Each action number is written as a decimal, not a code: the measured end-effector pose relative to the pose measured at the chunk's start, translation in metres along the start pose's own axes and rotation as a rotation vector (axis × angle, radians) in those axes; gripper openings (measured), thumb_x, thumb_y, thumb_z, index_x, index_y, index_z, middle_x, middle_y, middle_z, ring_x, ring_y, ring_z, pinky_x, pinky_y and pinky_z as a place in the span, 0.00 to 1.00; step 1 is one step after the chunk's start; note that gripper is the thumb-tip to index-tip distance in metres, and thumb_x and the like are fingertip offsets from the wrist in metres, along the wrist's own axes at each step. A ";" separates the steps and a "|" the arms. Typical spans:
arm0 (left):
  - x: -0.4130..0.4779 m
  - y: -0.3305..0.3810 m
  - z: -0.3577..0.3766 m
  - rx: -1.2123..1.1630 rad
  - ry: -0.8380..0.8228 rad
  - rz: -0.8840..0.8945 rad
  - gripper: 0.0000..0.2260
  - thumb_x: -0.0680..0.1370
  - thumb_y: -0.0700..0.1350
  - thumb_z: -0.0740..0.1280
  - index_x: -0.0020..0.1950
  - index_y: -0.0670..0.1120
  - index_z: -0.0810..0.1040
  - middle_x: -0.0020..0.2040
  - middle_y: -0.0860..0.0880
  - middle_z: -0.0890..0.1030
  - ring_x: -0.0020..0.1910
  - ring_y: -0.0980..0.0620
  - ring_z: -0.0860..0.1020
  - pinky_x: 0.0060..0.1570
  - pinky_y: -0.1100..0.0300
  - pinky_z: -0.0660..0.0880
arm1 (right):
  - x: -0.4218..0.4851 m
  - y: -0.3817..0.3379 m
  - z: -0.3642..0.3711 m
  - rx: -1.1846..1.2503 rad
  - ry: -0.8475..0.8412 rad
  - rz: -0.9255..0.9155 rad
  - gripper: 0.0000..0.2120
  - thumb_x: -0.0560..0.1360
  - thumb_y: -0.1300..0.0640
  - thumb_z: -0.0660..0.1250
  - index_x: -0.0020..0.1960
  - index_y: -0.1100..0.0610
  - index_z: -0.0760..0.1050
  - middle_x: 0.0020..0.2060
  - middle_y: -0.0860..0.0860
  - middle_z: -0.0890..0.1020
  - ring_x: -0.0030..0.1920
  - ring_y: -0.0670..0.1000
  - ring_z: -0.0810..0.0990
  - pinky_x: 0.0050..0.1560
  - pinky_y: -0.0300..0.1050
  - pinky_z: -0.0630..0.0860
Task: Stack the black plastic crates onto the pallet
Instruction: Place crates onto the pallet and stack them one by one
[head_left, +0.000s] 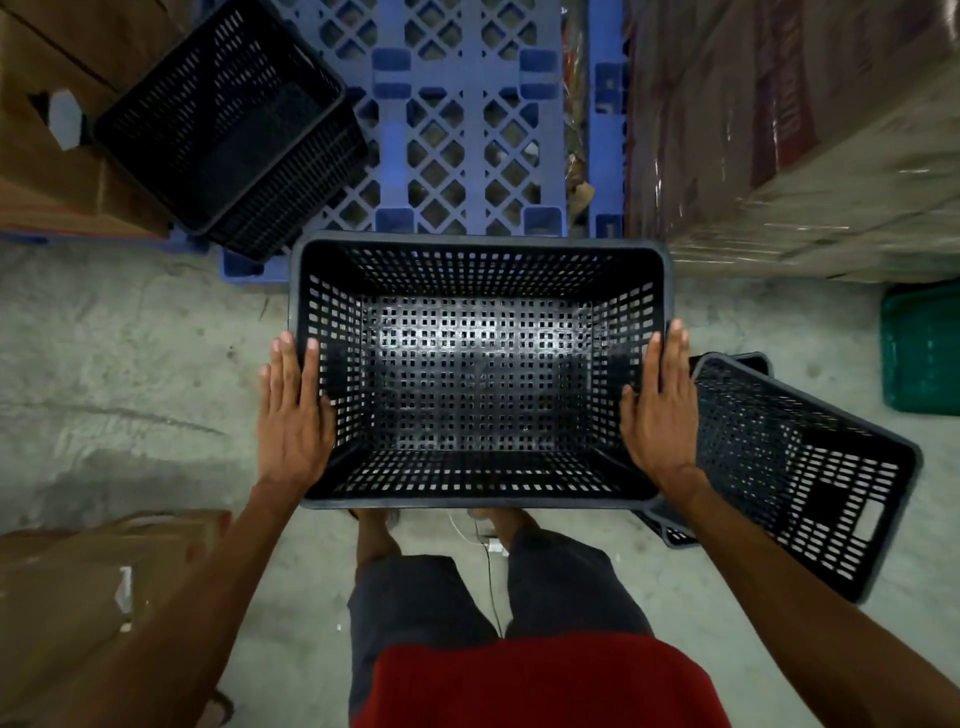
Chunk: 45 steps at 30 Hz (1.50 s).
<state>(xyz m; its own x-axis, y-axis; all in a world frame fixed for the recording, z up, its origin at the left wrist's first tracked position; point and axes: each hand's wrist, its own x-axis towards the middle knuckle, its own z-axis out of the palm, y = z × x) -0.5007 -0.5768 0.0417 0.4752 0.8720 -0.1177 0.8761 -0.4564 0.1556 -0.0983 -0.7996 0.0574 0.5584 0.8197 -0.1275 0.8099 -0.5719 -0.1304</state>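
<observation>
Both hands, left hand (295, 415) and right hand (661, 410), press flat with fingers together against the short sides of an empty black crate (480, 374), held over the floor just near of the blue pallet (457, 119).

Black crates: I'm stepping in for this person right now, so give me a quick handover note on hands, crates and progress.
Left hand: flat against the left wall of the held crate, thumb over the rim.
Right hand: the same on the right wall.
Held crate: empty, upright, carried over the concrete floor at the near edge of the blue pallet.
Done: a crate stack sits on the pallet's near-left corner.
Left: set this crate on the pallet, then fetch the tilted crate on the floor to the right.
</observation>
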 end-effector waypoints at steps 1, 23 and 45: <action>0.001 -0.002 0.002 -0.006 -0.008 0.013 0.29 0.82 0.46 0.51 0.81 0.44 0.46 0.82 0.42 0.43 0.81 0.44 0.44 0.79 0.46 0.48 | 0.002 0.001 0.002 0.006 -0.009 -0.001 0.33 0.82 0.53 0.54 0.80 0.62 0.43 0.80 0.59 0.43 0.81 0.58 0.42 0.79 0.55 0.52; -0.007 0.005 -0.056 -0.238 -0.169 0.069 0.33 0.74 0.42 0.62 0.79 0.39 0.57 0.80 0.39 0.56 0.79 0.39 0.56 0.76 0.45 0.59 | -0.021 -0.066 -0.040 -0.090 -0.166 0.031 0.36 0.81 0.44 0.55 0.80 0.62 0.46 0.80 0.60 0.45 0.80 0.60 0.40 0.78 0.60 0.53; -0.029 -0.334 -0.164 -0.771 -0.115 -0.411 0.18 0.78 0.36 0.65 0.69 0.43 0.76 0.72 0.42 0.74 0.74 0.44 0.69 0.72 0.54 0.66 | -0.025 -0.574 -0.023 0.384 -0.132 -0.252 0.34 0.80 0.51 0.61 0.81 0.54 0.51 0.81 0.52 0.53 0.81 0.53 0.48 0.78 0.47 0.53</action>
<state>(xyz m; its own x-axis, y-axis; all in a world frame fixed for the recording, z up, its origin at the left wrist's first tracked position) -0.8207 -0.4202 0.1535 0.1763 0.8990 -0.4010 0.7001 0.1719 0.6931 -0.5725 -0.4911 0.1577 0.3054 0.9378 -0.1654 0.7784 -0.3459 -0.5239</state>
